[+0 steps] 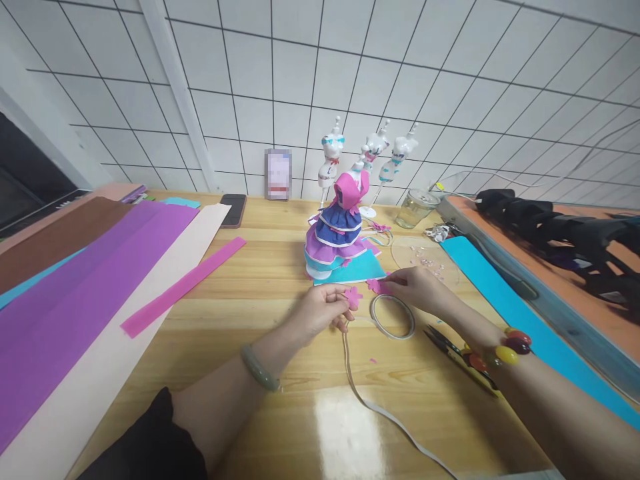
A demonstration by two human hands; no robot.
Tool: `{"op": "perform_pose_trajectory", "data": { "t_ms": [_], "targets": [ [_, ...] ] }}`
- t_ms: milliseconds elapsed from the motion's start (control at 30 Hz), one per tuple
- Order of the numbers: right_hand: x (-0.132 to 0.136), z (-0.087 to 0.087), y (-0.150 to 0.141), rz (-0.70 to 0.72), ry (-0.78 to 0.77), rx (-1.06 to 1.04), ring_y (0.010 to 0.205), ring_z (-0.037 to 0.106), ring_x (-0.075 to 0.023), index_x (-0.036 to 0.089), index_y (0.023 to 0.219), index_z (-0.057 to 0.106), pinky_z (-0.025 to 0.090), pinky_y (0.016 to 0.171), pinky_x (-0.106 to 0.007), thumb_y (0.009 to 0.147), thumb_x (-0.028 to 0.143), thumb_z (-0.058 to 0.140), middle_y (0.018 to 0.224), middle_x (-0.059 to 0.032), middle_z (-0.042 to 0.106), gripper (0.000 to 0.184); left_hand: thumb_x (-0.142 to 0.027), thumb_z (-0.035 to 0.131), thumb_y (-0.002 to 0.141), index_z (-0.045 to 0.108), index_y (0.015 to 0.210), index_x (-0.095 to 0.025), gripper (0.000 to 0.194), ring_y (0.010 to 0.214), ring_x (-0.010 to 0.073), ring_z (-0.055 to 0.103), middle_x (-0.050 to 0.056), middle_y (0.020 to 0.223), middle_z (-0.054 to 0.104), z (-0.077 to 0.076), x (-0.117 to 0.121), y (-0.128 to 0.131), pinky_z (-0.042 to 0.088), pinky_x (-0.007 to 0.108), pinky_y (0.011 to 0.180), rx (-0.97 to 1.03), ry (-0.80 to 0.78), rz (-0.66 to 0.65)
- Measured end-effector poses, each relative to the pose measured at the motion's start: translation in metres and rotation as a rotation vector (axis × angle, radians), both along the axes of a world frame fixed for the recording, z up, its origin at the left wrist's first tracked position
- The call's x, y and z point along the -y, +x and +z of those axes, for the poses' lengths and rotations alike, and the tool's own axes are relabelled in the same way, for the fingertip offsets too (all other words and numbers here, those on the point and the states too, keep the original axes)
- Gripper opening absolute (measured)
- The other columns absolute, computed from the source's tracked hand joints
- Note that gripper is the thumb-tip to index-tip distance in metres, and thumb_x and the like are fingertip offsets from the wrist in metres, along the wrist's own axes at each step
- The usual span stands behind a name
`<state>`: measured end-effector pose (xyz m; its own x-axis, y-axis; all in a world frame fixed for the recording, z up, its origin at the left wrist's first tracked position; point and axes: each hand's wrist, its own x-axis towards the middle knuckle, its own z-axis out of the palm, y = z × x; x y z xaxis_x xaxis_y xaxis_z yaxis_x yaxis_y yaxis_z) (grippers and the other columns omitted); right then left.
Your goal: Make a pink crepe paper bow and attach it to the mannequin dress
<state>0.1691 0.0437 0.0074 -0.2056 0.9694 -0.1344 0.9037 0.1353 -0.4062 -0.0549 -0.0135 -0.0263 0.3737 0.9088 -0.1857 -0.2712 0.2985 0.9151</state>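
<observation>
My left hand pinches a pink paper flower between thumb and fingers, above the wooden table. To its right, my right hand has its fingertips closed on another pink paper piece, which looks flower-shaped. Just below that hand lies a roll of narrow tape. Behind both hands a small mannequin wears a layered dress of purple, blue and pink paper with white trim. A turquoise sheet lies at its base. A thin white strip runs from near my left hand toward the front edge.
Black-handled scissors lie under my right forearm. Several bare mannequins stand by the tiled wall, with a glass jar to their right. Long paper sheets, a pink strip and a phone are on the left; a blue sheet lies right.
</observation>
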Motion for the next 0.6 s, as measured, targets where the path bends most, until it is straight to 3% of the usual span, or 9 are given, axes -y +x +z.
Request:
{"op": "perform_pose_trajectory", "data": {
  "t_ms": [67, 133, 267, 367, 500, 600],
  "targets": [
    [0.005, 0.004, -0.002, -0.045, 0.056, -0.027, 0.060, 0.058, -0.0188, 0.018, 0.081, 0.071, 0.038, 0.051, -0.027, 0.073, 0.040, 0.055, 0.065, -0.0029, 0.068, 0.029, -0.015, 0.059, 0.068, 0.058, 0.095, -0.012, 0.027, 0.056, 0.0110, 0.056, 0.006, 0.074, 0.060, -0.001, 0.000, 0.000, 0.046, 0.021, 0.042, 0.012, 0.002, 0.010],
    [0.014, 0.009, -0.009, -0.079, 0.058, -0.182, 0.067, 0.061, -0.0200, 0.018, 0.085, 0.070, 0.042, 0.057, -0.028, 0.074, 0.040, 0.056, 0.075, -0.0048, 0.070, 0.028, -0.015, 0.059, 0.068, 0.057, 0.097, -0.012, 0.030, 0.058, 0.0119, 0.057, 0.006, 0.076, 0.060, -0.002, 0.000, 0.000, 0.045, 0.021, 0.042, 0.019, 0.013, 0.016],
    [0.038, 0.014, -0.037, -0.016, -0.192, -0.680, 0.083, 0.062, -0.0195, 0.020, 0.101, 0.062, 0.048, 0.069, -0.028, 0.072, 0.041, 0.062, 0.096, -0.0063, 0.068, 0.036, -0.018, 0.059, 0.069, 0.056, 0.103, -0.014, 0.034, 0.054, 0.0107, 0.056, 0.005, 0.074, 0.061, -0.003, 0.001, -0.001, 0.045, 0.021, 0.043, 0.005, 0.059, -0.005],
    [0.047, 0.011, -0.056, 0.013, -0.319, -0.890, 0.081, 0.064, -0.0186, 0.019, 0.107, 0.056, 0.048, 0.074, -0.032, 0.069, 0.038, 0.067, 0.089, -0.0055, 0.068, 0.044, -0.022, 0.059, 0.071, 0.054, 0.107, -0.015, 0.037, 0.045, 0.0086, 0.053, 0.001, 0.064, 0.059, -0.001, 0.002, -0.001, 0.044, 0.022, 0.043, -0.012, 0.079, -0.017],
    [0.045, 0.003, -0.065, -0.022, -0.298, -0.954, 0.074, 0.064, -0.0177, 0.019, 0.104, 0.057, 0.048, 0.076, -0.034, 0.065, 0.037, 0.071, 0.076, -0.0026, 0.068, 0.045, -0.021, 0.062, 0.068, 0.053, 0.095, -0.015, 0.029, 0.048, 0.0112, 0.056, 0.002, 0.067, 0.060, 0.003, 0.003, -0.001, 0.044, 0.022, 0.042, 0.016, 0.030, 0.029],
    [0.043, 0.004, -0.065, -0.110, -0.214, -0.903, 0.074, 0.064, -0.0182, 0.018, 0.093, 0.063, 0.047, 0.076, -0.034, 0.061, 0.039, 0.073, 0.077, -0.0035, 0.069, 0.039, -0.017, 0.059, 0.067, 0.047, 0.088, -0.017, 0.024, 0.058, 0.0153, 0.060, 0.004, 0.072, 0.060, 0.003, 0.000, -0.003, 0.045, 0.023, 0.043, 0.138, -0.097, 0.188]
  ]
}}
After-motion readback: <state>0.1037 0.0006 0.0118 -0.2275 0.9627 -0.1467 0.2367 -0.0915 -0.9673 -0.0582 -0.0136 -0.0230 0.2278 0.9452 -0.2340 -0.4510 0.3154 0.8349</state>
